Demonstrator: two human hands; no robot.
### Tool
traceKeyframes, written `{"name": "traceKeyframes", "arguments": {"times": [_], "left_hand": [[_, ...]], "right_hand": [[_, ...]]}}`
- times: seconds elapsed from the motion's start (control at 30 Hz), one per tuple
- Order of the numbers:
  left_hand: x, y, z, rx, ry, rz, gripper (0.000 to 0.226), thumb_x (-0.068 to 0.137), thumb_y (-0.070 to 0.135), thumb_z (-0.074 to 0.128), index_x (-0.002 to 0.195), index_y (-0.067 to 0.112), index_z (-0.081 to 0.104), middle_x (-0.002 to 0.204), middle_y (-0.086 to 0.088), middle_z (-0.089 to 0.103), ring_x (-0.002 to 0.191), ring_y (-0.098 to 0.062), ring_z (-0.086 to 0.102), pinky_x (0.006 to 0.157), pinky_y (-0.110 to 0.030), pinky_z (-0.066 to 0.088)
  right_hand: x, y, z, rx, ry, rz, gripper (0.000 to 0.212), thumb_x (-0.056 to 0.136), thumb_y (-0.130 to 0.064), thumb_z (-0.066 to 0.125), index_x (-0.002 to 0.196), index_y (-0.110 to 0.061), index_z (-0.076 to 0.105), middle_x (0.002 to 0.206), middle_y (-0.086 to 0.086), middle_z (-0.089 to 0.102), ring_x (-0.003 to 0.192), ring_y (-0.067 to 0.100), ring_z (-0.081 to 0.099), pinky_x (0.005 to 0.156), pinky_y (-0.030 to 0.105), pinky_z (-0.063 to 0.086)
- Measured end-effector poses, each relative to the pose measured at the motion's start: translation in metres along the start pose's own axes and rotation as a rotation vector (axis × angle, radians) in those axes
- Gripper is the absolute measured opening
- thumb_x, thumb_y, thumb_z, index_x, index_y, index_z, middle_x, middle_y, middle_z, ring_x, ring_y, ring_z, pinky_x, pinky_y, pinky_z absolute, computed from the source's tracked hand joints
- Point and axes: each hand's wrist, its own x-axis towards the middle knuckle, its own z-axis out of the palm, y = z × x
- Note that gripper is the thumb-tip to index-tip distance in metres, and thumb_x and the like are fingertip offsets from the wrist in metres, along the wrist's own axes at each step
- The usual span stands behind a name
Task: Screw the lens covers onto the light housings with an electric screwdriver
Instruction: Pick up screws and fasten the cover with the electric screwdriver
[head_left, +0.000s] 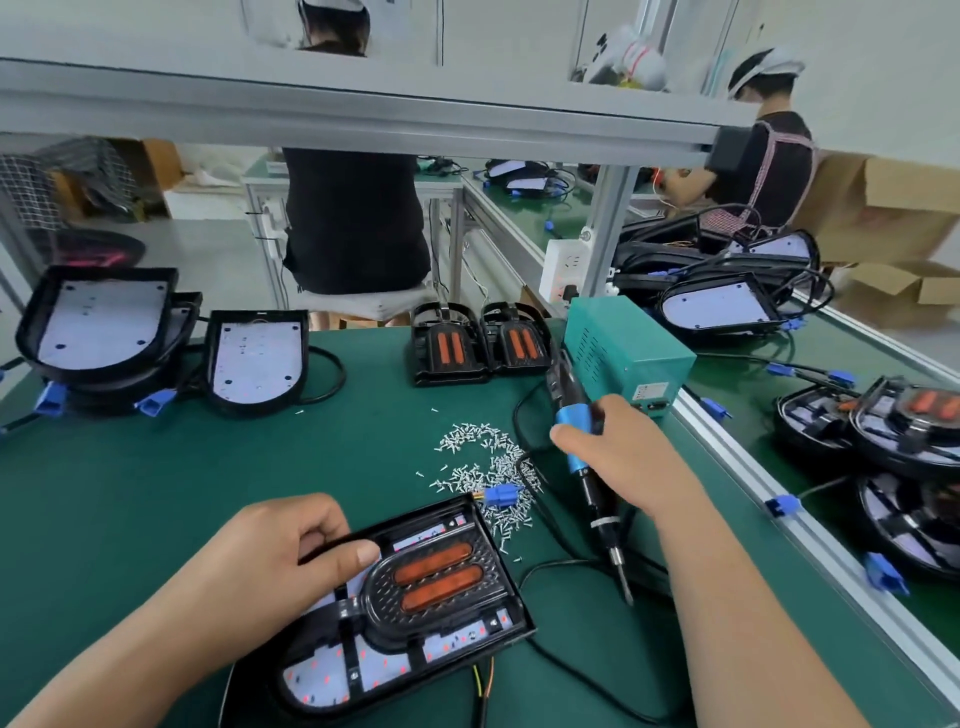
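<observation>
A black light housing (511, 616) lies on the green mat in front of me, with a lens cover (441, 574) carrying two orange strips seated on it. My left hand (275, 566) presses on the housing's left side, thumb on the cover's edge. My right hand (623, 460) grips a blue-and-black electric screwdriver (579, 441), held tilted, its bit (626, 587) hanging just right of the housing, above the mat. A loose pile of small silver screws (483, 462) lies behind the housing.
Two bare housings (98, 322) (257, 358) stand at the back left, two covered ones (478, 343) at the back middle. A teal power box (626, 353) sits back right. Black cables cross the mat. More lamps fill the right bench (909, 431). Two people work beyond.
</observation>
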Motion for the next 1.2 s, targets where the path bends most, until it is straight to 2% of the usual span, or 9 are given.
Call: {"name": "traceKeyframes", "arguments": {"times": [0.2, 0.33, 0.47, 0.53, 0.67, 0.9, 1.03, 1.1, 1.2], "left_hand": [[0.0, -0.001, -0.004, -0.013, -0.026, 0.018, 0.056, 0.075, 0.082, 0.066, 0.087, 0.027, 0.061, 0.057, 0.008, 0.04, 0.054, -0.007, 0.033, 0.049, -0.021, 0.029], [-0.001, -0.004, -0.004, -0.007, -0.023, 0.03, 0.059, 0.075, 0.083, 0.064, 0.089, 0.026, 0.059, 0.059, 0.009, 0.04, 0.055, -0.006, 0.032, 0.05, -0.021, 0.029], [0.0, -0.005, -0.003, -0.003, -0.026, 0.045, 0.059, 0.078, 0.082, 0.064, 0.088, 0.025, 0.057, 0.059, 0.009, 0.038, 0.056, -0.007, 0.032, 0.051, -0.021, 0.03], [0.0, -0.004, -0.004, -0.018, -0.033, 0.051, 0.054, 0.081, 0.078, 0.065, 0.086, 0.024, 0.056, 0.06, 0.009, 0.038, 0.056, -0.007, 0.032, 0.051, -0.021, 0.029], [0.0, -0.001, -0.007, -0.062, -0.063, 0.063, 0.044, 0.083, 0.068, 0.065, 0.083, 0.026, 0.055, 0.06, 0.011, 0.039, 0.056, -0.005, 0.031, 0.051, -0.019, 0.029], [0.0, 0.0, -0.009, -0.109, -0.091, 0.102, 0.033, 0.086, 0.059, 0.068, 0.077, 0.031, 0.053, 0.06, 0.013, 0.039, 0.057, -0.004, 0.031, 0.052, -0.019, 0.029], [0.001, -0.006, -0.008, -0.122, -0.062, 0.106, 0.037, 0.087, 0.059, 0.069, 0.079, 0.027, 0.053, 0.06, 0.012, 0.038, 0.056, -0.004, 0.031, 0.051, -0.018, 0.029], [0.001, -0.01, -0.007, -0.13, -0.032, 0.097, 0.042, 0.088, 0.064, 0.067, 0.081, 0.026, 0.054, 0.061, 0.011, 0.038, 0.057, -0.004, 0.031, 0.051, -0.018, 0.029], [0.003, -0.015, -0.006, -0.103, 0.021, 0.096, 0.046, 0.088, 0.072, 0.063, 0.085, 0.027, 0.053, 0.063, 0.009, 0.038, 0.059, -0.005, 0.032, 0.052, -0.021, 0.032]], "right_hand": [[-0.004, -0.006, 0.005, -0.283, -0.011, -0.022, 0.054, 0.084, -0.071, 0.064, 0.102, -0.023, 0.05, 0.089, -0.005, 0.062, 0.079, 0.013, 0.06, 0.062, 0.035, 0.042], [-0.007, -0.007, 0.002, -0.396, 0.035, -0.051, 0.067, 0.089, -0.075, 0.058, 0.126, -0.02, 0.053, 0.112, 0.0, 0.058, 0.1, 0.024, 0.06, 0.074, 0.038, 0.044], [-0.016, -0.023, 0.009, -0.294, 0.147, -0.447, 0.054, 0.097, -0.061, 0.059, 0.136, -0.025, 0.059, 0.127, -0.005, 0.046, 0.125, 0.016, 0.044, 0.099, 0.038, 0.047], [-0.024, -0.036, 0.02, -0.195, -0.03, -0.654, 0.042, 0.1, -0.052, 0.059, 0.135, -0.029, 0.063, 0.127, -0.01, 0.05, 0.127, 0.009, 0.039, 0.108, 0.036, 0.042], [-0.033, -0.047, 0.056, -0.239, -0.262, -0.882, 0.029, 0.101, -0.017, 0.063, 0.128, -0.025, 0.071, 0.114, -0.007, 0.059, 0.116, 0.015, 0.044, 0.102, 0.034, 0.041], [-0.029, -0.062, 0.07, -0.217, -0.261, -0.957, 0.009, 0.099, -0.02, 0.07, 0.106, -0.021, 0.076, 0.097, -0.002, 0.06, 0.1, 0.021, 0.046, 0.087, 0.038, 0.042], [-0.029, -0.066, 0.068, -0.084, -0.181, -0.901, 0.006, 0.102, -0.02, 0.066, 0.1, -0.02, 0.071, 0.099, -0.005, 0.06, 0.102, 0.02, 0.049, 0.092, 0.041, 0.045], [-0.028, -0.066, 0.064, 0.036, -0.128, -0.815, 0.005, 0.104, -0.022, 0.065, 0.099, -0.022, 0.067, 0.098, -0.011, 0.061, 0.101, 0.013, 0.053, 0.091, 0.035, 0.046], [-0.03, -0.063, 0.057, 0.229, -0.066, -0.697, 0.009, 0.105, -0.025, 0.063, 0.097, -0.029, 0.062, 0.089, -0.012, 0.066, 0.085, 0.01, 0.061, 0.077, 0.018, 0.045]]}}
